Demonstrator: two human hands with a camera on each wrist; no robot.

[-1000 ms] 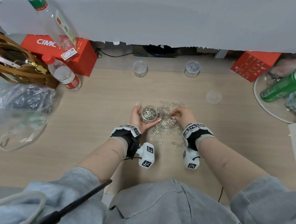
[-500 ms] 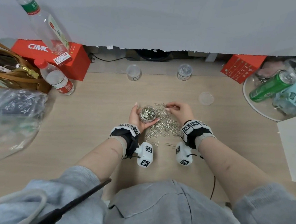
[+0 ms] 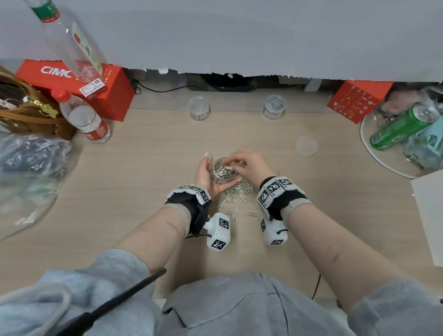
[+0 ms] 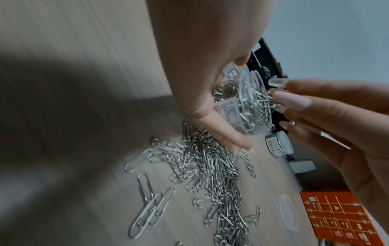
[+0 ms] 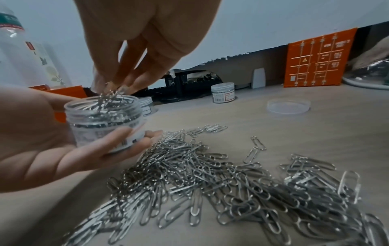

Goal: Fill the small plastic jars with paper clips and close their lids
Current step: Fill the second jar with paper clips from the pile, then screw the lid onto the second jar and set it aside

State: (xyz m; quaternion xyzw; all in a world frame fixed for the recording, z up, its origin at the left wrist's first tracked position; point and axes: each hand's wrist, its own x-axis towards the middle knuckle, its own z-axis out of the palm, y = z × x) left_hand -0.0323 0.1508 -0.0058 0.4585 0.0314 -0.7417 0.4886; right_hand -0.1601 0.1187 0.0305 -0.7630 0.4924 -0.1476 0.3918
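Observation:
My left hand (image 3: 205,175) grips a small clear plastic jar (image 3: 223,171), upright, lidless and nearly full of silver paper clips. In the right wrist view this jar (image 5: 105,119) rests in the left hand's (image 5: 42,141) palm and curled fingers. My right hand (image 3: 238,164) is directly over the jar mouth, with bunched fingertips (image 5: 126,84) pinching a few clips that dip into the jar (image 4: 250,106). A loose pile of paper clips (image 3: 239,194) lies on the desk just below and right of the jar. One clear lid (image 3: 306,145) lies flat further right.
A closed jar of clips (image 3: 274,106) and another small jar (image 3: 198,108) stand at the desk's back edge. Red boxes (image 3: 108,93), water bottles (image 3: 88,122), a brown bag and a plastic bag (image 3: 14,173) crowd the left. A tray with a green can (image 3: 399,129) sits right.
My right hand has left the far side of the pile and come over the jar mouth with clips pinched. The left hand still holds the jar in place.

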